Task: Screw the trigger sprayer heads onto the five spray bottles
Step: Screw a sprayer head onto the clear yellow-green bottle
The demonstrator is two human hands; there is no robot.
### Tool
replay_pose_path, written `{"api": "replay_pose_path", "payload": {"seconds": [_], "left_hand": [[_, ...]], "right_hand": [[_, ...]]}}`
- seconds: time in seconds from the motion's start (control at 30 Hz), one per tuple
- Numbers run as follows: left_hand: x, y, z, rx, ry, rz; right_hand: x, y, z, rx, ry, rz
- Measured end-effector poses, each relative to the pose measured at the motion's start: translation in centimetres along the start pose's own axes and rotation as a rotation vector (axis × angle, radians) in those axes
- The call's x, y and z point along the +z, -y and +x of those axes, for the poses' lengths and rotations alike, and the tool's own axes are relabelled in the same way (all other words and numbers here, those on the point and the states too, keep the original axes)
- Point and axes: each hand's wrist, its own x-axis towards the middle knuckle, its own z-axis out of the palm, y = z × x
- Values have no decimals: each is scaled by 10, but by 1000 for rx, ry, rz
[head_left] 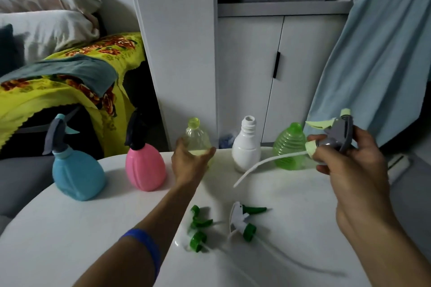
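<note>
Third bottle's turn: left hand (pixel 190 163) apparently wraps the yellow bottle (pixel 197 138); right hand (pixel 349 158) grips the grey sprayer head (pixel 338 134), whose tube needs threading in next

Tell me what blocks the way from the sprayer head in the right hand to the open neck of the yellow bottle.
Nothing visible does. The sprayer head is held up in the air, and the yellow bottle neck is open; the left hand grips only its body.

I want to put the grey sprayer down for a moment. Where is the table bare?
Bare: the table near-left, in front of the blue bottle, and the near-right edge under the right hand. Crowded: the back row of bottles, and the middle with the two green sprayer heads.
</note>
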Motion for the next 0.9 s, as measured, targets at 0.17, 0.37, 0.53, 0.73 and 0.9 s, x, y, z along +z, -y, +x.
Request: {"api": "replay_pose_path", "payload": {"seconds": [0.17,0.37,0.53,0.73,0.9], "left_hand": [[-59,-27,-46,284,147,133],[-161,-42,-82,578,-7,546],[-182,-38,-86,581,18,762],[-196,-28,-85,553,27,820],[-191,-29,-85,554,51,822]], "right_hand": [[5,1,2,111,21,119],[2,17,-5,118,66,459],[4,20,-15,33,151,431],[20,17,-34,-93,315,338],[32,10,-43,-113,367,304]]}}
